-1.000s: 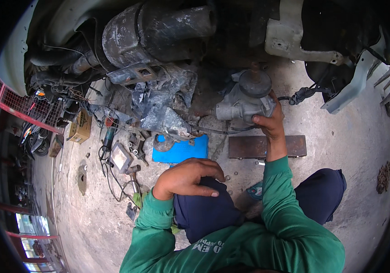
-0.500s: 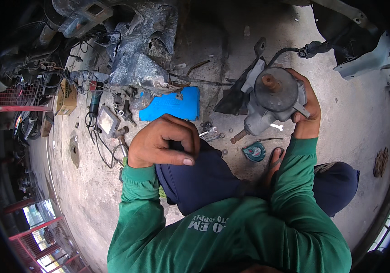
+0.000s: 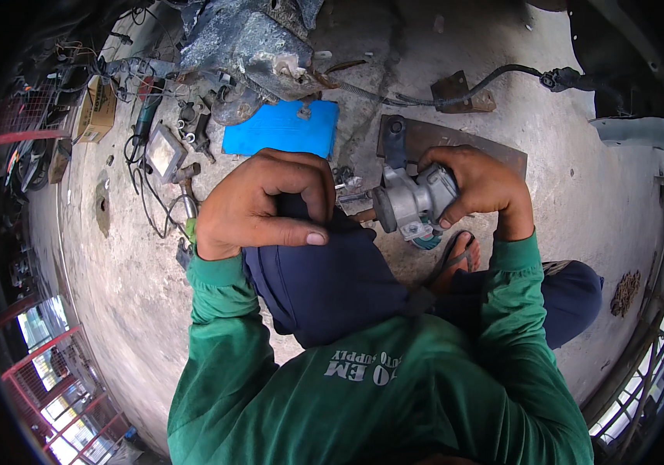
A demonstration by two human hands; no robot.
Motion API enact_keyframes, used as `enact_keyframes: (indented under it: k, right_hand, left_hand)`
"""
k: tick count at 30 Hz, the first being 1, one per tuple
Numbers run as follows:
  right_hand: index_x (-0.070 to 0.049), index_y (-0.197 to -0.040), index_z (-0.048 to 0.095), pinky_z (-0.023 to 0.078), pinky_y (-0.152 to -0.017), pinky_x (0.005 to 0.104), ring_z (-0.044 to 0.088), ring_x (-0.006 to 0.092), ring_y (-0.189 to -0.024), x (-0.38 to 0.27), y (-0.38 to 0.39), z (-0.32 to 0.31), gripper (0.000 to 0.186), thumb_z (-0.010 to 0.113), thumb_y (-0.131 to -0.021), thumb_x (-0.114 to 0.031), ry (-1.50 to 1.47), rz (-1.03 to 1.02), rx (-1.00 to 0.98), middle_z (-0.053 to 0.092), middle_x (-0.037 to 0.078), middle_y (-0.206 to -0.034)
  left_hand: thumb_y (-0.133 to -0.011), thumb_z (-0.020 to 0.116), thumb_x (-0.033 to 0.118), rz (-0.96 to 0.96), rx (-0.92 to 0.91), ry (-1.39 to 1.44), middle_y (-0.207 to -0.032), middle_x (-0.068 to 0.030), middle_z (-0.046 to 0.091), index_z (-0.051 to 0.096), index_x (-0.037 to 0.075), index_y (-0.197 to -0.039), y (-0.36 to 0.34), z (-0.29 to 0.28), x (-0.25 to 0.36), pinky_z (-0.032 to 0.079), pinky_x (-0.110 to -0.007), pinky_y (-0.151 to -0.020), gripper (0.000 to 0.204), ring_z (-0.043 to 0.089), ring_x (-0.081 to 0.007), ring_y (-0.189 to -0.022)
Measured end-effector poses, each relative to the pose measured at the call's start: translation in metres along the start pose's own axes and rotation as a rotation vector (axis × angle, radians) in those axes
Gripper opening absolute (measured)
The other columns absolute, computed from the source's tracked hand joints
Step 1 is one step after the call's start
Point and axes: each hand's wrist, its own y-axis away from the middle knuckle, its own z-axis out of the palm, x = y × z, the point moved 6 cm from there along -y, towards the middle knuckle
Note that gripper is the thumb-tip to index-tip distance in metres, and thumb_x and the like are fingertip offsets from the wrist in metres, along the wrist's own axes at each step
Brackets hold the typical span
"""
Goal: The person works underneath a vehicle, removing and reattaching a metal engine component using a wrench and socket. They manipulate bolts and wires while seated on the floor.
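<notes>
My right hand (image 3: 481, 186) grips a grey cast-metal housing (image 3: 415, 203) with fingers and thumb, tilted so a rusty shaft (image 3: 363, 216) points left; a dark bracket (image 3: 394, 147) sticks up from it. My left hand (image 3: 262, 209) hovers at my dark-trousered left knee (image 3: 316, 287), its fingers loosely curled with the thumb apart and nothing visible in them; whether it touches the knee I cannot tell. Behind the hands are a blue case (image 3: 274, 128), a long rusty steel plate (image 3: 494, 147) and small loose metal parts, partly hidden.
A corded power tool (image 3: 146, 116), a cardboard box (image 3: 98, 108), metal fittings (image 3: 196, 132) and a square metal piece (image 3: 167, 151) lie on the concrete floor (image 3: 122, 310) at left. Vehicle parts with cables (image 3: 502, 71) hang above. A sandaled foot (image 3: 460, 256) is below the housing.
The housing came down and toward me from under the vehicle, then turned onto its side in my right hand. My left hand moved up and left in the picture as the view tilted.
</notes>
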Motion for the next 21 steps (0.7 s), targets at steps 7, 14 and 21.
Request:
enact_keyframes:
  k: [7,14,21]
  right_hand:
    - [-0.005,-0.121,0.066,0.051,-0.094,0.0408,0.065,0.0388,-0.111,0.075,-0.041,0.039,0.087,0.093,-0.041,-0.026,0.178,0.209,-0.066,0.069,0.019,-0.116]
    - [-0.003,-0.130,0.064,0.051,-0.102,0.0429,0.062,0.0380,-0.122,0.138,-0.039,0.062,0.091,0.094,-0.046,-0.023,0.302,0.437,-0.035,0.066,0.023,-0.127]
    - [0.001,-0.136,0.058,0.051,-0.103,0.0416,0.058,0.0371,-0.127,0.187,-0.045,0.064,0.097,0.094,-0.047,-0.015,0.191,0.535,-0.029,0.061,0.024,-0.136]
  left_hand:
    - [-0.074,0.085,0.021,-0.054,0.058,-0.161,-0.090,-0.0120,0.070,0.071,-0.001,-0.088,-0.016,-0.001,0.014,0.052,-0.035,-0.077,0.029,0.068,-0.0249,-0.087]
    - [-0.086,0.077,0.028,0.235,0.251,-0.496,-0.127,-0.0228,0.060,0.050,-0.003,-0.138,-0.127,0.017,0.060,0.052,-0.044,-0.097,0.066,0.060,-0.0364,-0.119]
    - [-0.094,0.061,0.034,0.443,0.519,-0.603,-0.135,-0.0327,0.054,0.046,-0.005,-0.141,-0.192,-0.010,0.100,0.045,-0.045,-0.104,0.062,0.055,-0.0442,-0.126]
